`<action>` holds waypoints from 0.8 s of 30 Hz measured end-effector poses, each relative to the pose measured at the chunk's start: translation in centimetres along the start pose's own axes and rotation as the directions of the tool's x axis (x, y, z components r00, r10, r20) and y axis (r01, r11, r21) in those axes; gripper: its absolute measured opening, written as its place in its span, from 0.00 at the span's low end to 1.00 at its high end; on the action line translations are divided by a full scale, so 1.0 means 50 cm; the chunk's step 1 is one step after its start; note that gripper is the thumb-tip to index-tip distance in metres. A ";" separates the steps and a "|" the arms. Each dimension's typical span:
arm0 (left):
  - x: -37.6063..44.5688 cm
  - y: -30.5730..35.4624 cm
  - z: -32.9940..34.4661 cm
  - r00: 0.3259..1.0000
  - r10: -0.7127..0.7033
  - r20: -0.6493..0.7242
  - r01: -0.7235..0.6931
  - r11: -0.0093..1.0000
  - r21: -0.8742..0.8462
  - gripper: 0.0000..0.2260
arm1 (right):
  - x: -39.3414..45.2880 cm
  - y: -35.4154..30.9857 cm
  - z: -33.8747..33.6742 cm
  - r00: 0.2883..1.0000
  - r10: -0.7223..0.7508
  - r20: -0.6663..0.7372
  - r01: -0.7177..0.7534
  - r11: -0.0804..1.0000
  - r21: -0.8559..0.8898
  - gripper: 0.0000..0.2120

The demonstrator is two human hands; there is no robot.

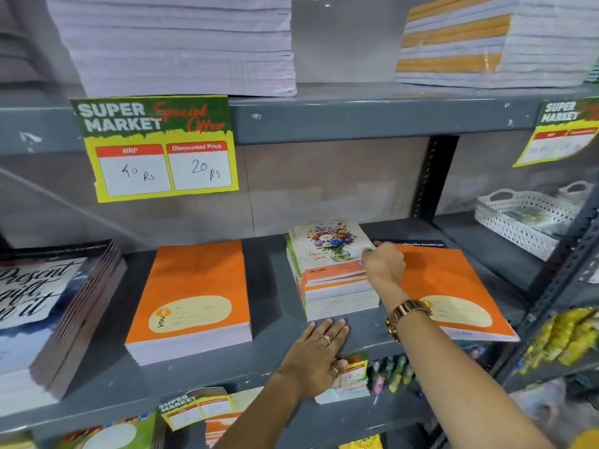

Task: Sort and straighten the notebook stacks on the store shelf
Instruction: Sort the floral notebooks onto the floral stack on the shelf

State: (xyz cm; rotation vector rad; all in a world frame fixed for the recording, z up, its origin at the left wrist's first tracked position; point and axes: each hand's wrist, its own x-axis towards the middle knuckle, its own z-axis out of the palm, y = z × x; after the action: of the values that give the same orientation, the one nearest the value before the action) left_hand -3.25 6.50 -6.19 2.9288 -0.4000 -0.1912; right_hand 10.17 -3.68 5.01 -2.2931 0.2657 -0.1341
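Your right hand [384, 264] pinches the floral notebook's [330, 244] edge to square the stack [337, 293], left hand [316, 354] spread flat on the shelf [265, 361], likely bracing.

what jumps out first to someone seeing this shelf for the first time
Probably the yellow-green price sign hanging from the upper shelf edge at left, and the bright orange notebooks lying below it. Then the right hand against the flower-cover stack mid-shelf, with the left hand flat on the shelf in front.

Right hand [384, 264] on floral notebook stack [334, 270]
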 end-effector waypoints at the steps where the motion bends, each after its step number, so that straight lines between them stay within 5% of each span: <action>1: 0.000 -0.001 0.000 1.000 -0.001 0.000 0.001 1.000 -0.001 0.27 | -0.002 0.001 0.001 1.000 -0.025 -0.017 0.025 0.999 -0.031 0.14; 15: -0.005 0.016 -0.016 0.998 -0.053 -0.018 0.051 0.994 -0.101 0.25 | -0.009 0.036 -0.007 0.989 -0.144 -0.024 0.136 0.969 -0.206 0.17; 24: 0.043 0.065 -0.027 0.996 -0.088 -0.026 0.076 0.954 -0.289 0.24 | 0.033 0.136 -0.074 0.989 0.002 -0.146 -0.033 0.977 -0.209 0.18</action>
State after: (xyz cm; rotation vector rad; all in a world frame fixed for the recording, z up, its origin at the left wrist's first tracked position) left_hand -1.79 3.04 -4.47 2.6584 -0.2227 -0.1861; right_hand 10.10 -11.17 2.46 -2.4951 0.3917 -0.2767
